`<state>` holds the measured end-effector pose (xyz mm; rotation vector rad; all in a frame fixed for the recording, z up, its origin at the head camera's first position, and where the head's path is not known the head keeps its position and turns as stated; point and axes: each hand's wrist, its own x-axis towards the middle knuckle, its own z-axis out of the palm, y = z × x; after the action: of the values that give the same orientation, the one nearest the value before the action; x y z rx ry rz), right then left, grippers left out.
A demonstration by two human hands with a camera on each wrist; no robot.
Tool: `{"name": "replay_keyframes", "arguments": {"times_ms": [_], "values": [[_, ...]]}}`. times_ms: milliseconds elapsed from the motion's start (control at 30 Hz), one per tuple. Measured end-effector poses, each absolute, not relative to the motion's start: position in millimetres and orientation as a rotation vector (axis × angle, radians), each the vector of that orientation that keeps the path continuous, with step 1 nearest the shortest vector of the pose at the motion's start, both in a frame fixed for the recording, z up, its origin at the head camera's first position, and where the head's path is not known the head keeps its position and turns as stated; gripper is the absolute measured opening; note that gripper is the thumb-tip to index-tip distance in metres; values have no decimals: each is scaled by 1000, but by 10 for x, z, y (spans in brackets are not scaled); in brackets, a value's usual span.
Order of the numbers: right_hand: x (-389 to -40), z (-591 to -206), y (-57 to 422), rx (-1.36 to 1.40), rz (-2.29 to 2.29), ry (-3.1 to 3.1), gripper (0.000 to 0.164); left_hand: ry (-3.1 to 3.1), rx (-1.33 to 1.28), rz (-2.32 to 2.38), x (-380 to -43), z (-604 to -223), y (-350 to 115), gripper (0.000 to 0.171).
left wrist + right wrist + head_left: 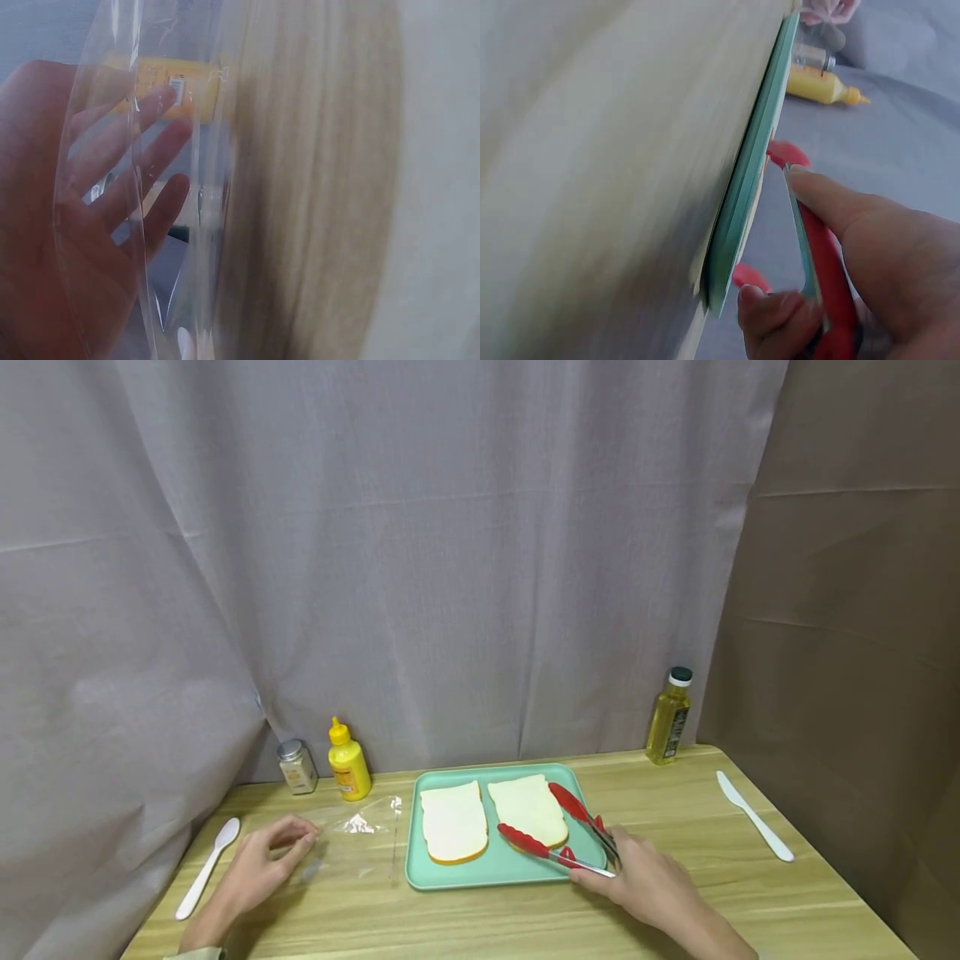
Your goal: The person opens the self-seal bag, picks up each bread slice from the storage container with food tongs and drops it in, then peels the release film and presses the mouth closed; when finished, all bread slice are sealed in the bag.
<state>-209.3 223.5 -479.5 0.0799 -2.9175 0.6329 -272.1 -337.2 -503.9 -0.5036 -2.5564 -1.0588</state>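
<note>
My right hand point(645, 872) grips red-tipped metal tongs point(528, 841). Their spread arms straddle the right bread slice point(528, 810) on the green tray point(510, 878). In the right wrist view, thumb and fingers lie along the red handle point(826, 266) beside the tray's edge. A second bread slice point(453, 822) lies to its left. My left hand point(258, 864), left of the tray, pinches the edge of a clear plastic bag point(363, 839) between thumb and fingertips. In the left wrist view the bag's film point(139, 187) hangs across the hand, whose fingers show through it.
A white spoon point(207, 870) lies at the far left. Behind the bag stand a silver-lidded shaker jar point(297, 768) and a yellow squeeze bottle point(349, 767). An oil bottle point(669, 720) stands at the back right, with a white knife point(753, 817) near the table's right edge.
</note>
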Motion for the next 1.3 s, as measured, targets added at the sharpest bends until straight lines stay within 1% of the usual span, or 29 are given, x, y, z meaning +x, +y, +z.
{"name": "replay_keyframes", "arguments": {"times_ms": [33,133,267,333,433,533,600,700,767,833,1000,1300], "values": [[-2103,-4792,2253,89,634,-2910,99,-2560,-502,-1060,-2720,-5037,-3370,10],[-2126,-4790,2283,122,677,-2897,86,-2573,-496,-1065,-2716,-5033,-3369,9],[-2128,-4797,2270,177,791,-2880,77,-2581,-490,-1064,-2712,-5032,-3370,9],[-2120,-4798,2252,194,833,-2861,77,-2579,-491,-1062,-2709,-5031,-3369,9],[-2109,-4793,2227,193,872,-2857,69,-2577,-497,-1058,-2708,-5025,-3367,9],[-2087,-4780,2211,168,892,-2895,66,-2582,-502,-1059,-2714,-5017,-3366,9],[-2060,-4772,2203,165,872,-2920,74,-2581,-504,-1058,-2722,-5013,-3367,8],[-2012,-4765,2197,173,809,-2978,98,-2578,-506,-1051,-2731,-5013,-3370,9],[-1998,-4769,2195,184,752,-3018,109,-2576,-506,-1045,-2731,-5017,-3371,10],[-2002,-4782,2200,190,716,-3046,108,-2576,-506,-1045,-2726,-5023,-3370,10],[-2037,-4827,2232,216,664,-3032,94,-2573,-513,-1046,-2717,-5041,-3366,9],[-2123,-4831,2338,286,720,-3003,94,-2578,-514,-1044,-2734,-5055,-3373,7]]}}
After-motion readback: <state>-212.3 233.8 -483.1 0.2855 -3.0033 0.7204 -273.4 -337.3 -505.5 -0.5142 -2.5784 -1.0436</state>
